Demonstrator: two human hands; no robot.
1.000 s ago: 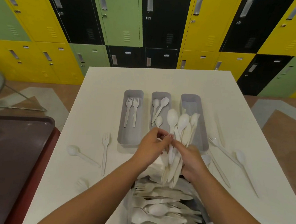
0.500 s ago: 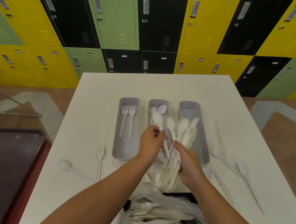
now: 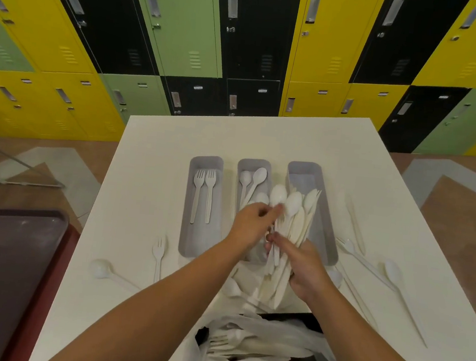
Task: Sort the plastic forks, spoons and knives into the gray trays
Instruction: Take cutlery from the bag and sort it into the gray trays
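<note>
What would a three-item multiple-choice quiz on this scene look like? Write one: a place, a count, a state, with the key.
1. Where do the two forks lie?
A. left tray
B. middle tray
C. right tray

2. How many gray trays are on the table?
A. two
B. three
C. four

3. What is the right hand doing?
A. resting flat
B. holding one fork
C. gripping a bundle

Key:
1 A, they lie side by side in the left tray.
2 B, three stand in a row.
3 C, it clasps the bundle while the left hand pinches a spoon.
</note>
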